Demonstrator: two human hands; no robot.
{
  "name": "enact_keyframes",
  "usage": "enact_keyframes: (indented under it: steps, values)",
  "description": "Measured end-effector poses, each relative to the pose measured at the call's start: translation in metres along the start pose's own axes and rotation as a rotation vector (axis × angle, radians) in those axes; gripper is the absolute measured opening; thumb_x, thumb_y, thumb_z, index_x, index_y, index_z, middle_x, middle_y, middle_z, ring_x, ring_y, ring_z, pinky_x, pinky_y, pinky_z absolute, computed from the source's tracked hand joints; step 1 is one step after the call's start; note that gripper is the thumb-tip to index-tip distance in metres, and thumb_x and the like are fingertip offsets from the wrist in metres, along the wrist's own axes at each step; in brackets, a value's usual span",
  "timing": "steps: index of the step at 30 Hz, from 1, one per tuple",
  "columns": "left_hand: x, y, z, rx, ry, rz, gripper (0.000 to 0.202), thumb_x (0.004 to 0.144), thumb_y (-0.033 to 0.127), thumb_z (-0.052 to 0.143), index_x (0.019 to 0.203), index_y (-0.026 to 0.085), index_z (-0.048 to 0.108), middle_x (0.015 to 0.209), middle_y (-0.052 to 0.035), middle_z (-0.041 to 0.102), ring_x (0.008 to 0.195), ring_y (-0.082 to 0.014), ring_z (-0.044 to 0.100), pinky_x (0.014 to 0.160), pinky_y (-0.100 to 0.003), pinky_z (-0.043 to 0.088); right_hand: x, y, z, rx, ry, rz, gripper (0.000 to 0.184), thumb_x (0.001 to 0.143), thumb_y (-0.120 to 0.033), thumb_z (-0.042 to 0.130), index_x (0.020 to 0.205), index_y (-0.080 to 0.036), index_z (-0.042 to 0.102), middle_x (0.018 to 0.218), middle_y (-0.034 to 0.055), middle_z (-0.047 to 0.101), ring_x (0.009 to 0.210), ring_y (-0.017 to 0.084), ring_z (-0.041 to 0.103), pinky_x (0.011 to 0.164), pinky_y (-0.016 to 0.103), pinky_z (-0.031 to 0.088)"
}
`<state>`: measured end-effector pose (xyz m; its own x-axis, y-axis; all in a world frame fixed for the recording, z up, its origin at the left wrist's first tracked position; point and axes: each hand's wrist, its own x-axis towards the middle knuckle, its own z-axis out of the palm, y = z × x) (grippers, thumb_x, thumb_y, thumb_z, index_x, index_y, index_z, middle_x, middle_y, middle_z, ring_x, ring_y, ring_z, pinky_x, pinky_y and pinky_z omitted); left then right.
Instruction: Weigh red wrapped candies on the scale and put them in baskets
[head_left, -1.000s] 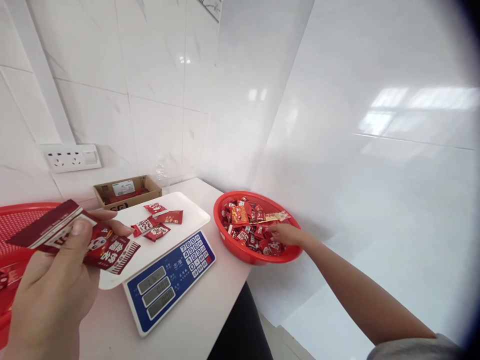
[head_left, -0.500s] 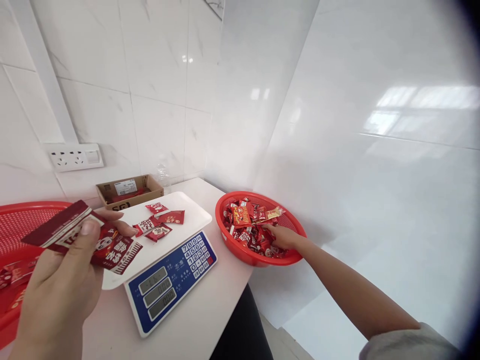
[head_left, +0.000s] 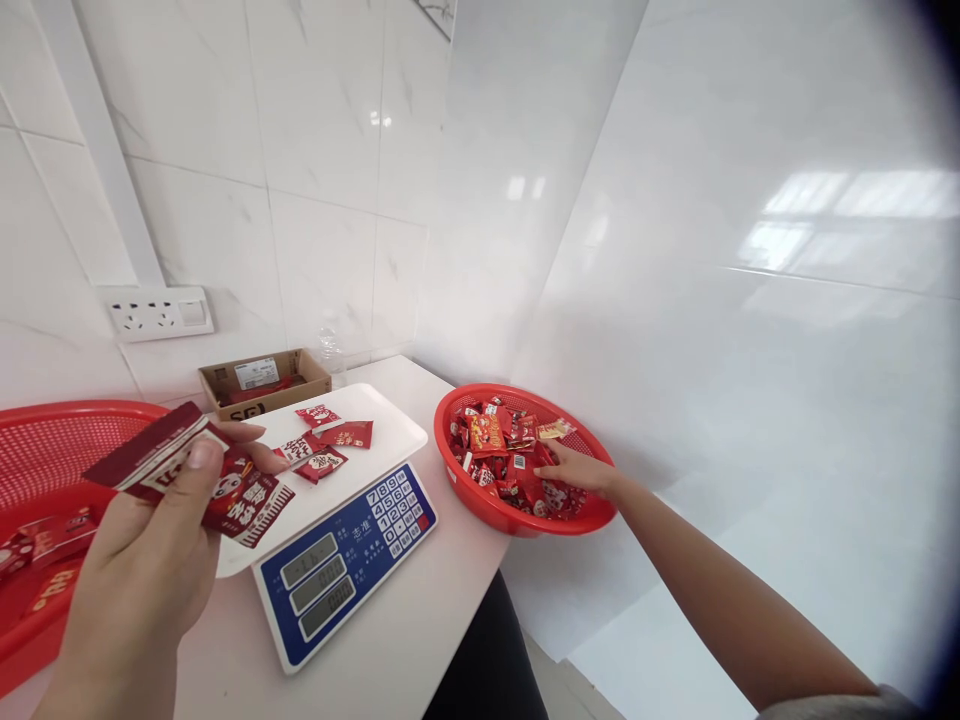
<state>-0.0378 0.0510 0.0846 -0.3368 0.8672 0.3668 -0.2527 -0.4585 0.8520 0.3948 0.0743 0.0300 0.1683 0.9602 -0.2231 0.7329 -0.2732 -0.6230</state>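
Note:
My left hand is closed around a dark red printed packet, thumb on top, in front of the white tray of a digital scale. Several small red snack packets lie on the tray. On the right, my right hand reaches over the rim of a red plastic basket. Its fingers are stretched out and apart, touching the red packets heaped inside. One red packet with a barcode lies by the fingertips.
Another red basket with larger red packages stands at the left edge. Behind the scale are an open cardboard box and a clear plastic bottle. Tiled walls bound the white table at the back, with a socket panel.
My right hand has shifted within the basket, and a packet with a barcode now shows by its fingers. My left hand keeps its packet, slightly farther right in view.

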Motion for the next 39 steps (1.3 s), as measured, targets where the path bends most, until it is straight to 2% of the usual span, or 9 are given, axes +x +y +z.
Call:
enact_keyframes:
  steps: [5, 11, 16, 20, 27, 32, 34, 36, 39]
  values:
    - [-0.002, 0.002, 0.000, 0.006, -0.015, 0.015, 0.032, 0.069, 0.049, 0.079, 0.080, 0.020, 0.072, 0.064, -0.0026, 0.071, 0.066, -0.0193, 0.069, 0.053, -0.022, 0.060, 0.009, -0.011, 0.017, 0.042, 0.097, -0.028, 0.061, 0.093, -0.024, 0.053, 0.148, -0.016, 0.031, 0.131, 0.0160, 0.061, 0.100, 0.025, 0.068, 0.084, 0.039, 0.056]
    - [-0.003, 0.003, 0.001, -0.007, 0.033, 0.042, 0.025, 0.072, 0.043, 0.078, 0.081, 0.020, 0.072, 0.066, -0.0016, 0.071, 0.062, -0.0170, 0.067, 0.058, -0.024, 0.061, 0.018, -0.020, 0.019, -0.023, 0.348, -0.112, 0.038, 0.096, -0.032, 0.057, 0.131, -0.019, 0.052, 0.137, 0.0109, 0.052, 0.121, 0.027, 0.054, 0.101, 0.051, 0.044]
    - [-0.002, 0.003, -0.002, -0.040, 0.007, -0.029, 0.030, 0.072, 0.044, 0.078, 0.088, 0.020, 0.072, 0.067, -0.0030, 0.072, 0.065, -0.0194, 0.069, 0.054, -0.024, 0.058, 0.005, -0.039, 0.014, -0.083, 0.480, -0.134, 0.017, 0.094, -0.029, 0.053, 0.103, -0.017, 0.062, 0.105, 0.0077, 0.067, 0.099, 0.025, 0.062, 0.093, 0.044, 0.047]
    - [-0.004, 0.008, -0.003, -0.047, -0.013, -0.031, 0.030, 0.072, 0.046, 0.078, 0.090, 0.023, 0.070, 0.068, -0.0028, 0.071, 0.061, -0.0194, 0.068, 0.052, -0.025, 0.058, -0.015, -0.068, 0.022, -0.068, 0.504, -0.253, 0.022, 0.093, -0.037, 0.045, 0.090, -0.022, 0.061, 0.095, 0.0062, 0.071, 0.093, 0.028, 0.063, 0.087, 0.041, 0.048]
    - [-0.013, 0.024, -0.002, -0.054, 0.000, 0.061, 0.024, 0.080, 0.045, 0.071, 0.091, 0.024, 0.068, 0.071, -0.0028, 0.069, 0.067, -0.0182, 0.067, 0.053, -0.024, 0.056, -0.036, -0.133, 0.071, 0.056, 0.382, -0.453, 0.034, 0.086, -0.037, 0.057, 0.118, -0.023, 0.061, 0.122, 0.0099, 0.068, 0.116, 0.034, 0.058, 0.098, 0.047, 0.044]
    - [-0.019, 0.032, -0.003, -0.080, 0.005, 0.080, 0.031, 0.080, 0.050, 0.070, 0.093, 0.023, 0.066, 0.067, -0.0021, 0.068, 0.068, -0.0170, 0.064, 0.055, -0.023, 0.055, -0.013, -0.183, 0.121, 0.150, 0.196, -0.588, 0.045, 0.088, -0.031, 0.056, 0.132, -0.022, 0.053, 0.115, 0.0076, 0.071, 0.107, 0.027, 0.066, 0.093, 0.042, 0.051]
    - [-0.019, 0.033, -0.004, -0.090, 0.004, 0.068, 0.031, 0.080, 0.050, 0.070, 0.094, 0.023, 0.066, 0.068, -0.0016, 0.068, 0.072, -0.0170, 0.064, 0.058, -0.023, 0.056, -0.001, -0.197, 0.136, 0.123, 0.157, -0.605, 0.054, 0.091, -0.033, 0.054, 0.142, -0.018, 0.044, 0.119, 0.0117, 0.069, 0.109, 0.027, 0.065, 0.093, 0.042, 0.052]
    - [-0.018, 0.032, -0.006, -0.095, -0.015, 0.076, 0.032, 0.080, 0.050, 0.070, 0.095, 0.022, 0.066, 0.069, -0.0020, 0.069, 0.072, -0.0170, 0.064, 0.056, -0.022, 0.056, 0.004, -0.205, 0.147, 0.070, 0.137, -0.636, 0.060, 0.091, -0.029, 0.053, 0.147, -0.012, 0.038, 0.136, 0.0172, 0.058, 0.126, 0.028, 0.054, 0.104, 0.044, 0.043]
    - [-0.014, 0.030, -0.011, -0.084, -0.021, 0.082, 0.031, 0.082, 0.049, 0.069, 0.096, 0.021, 0.066, 0.070, -0.0021, 0.069, 0.067, -0.0156, 0.063, 0.053, -0.021, 0.054, 0.000, -0.209, 0.162, -0.028, 0.062, -0.707, 0.056, 0.092, -0.026, 0.052, 0.145, -0.014, 0.042, 0.150, 0.0137, 0.043, 0.142, 0.025, 0.034, 0.117, 0.041, 0.027]
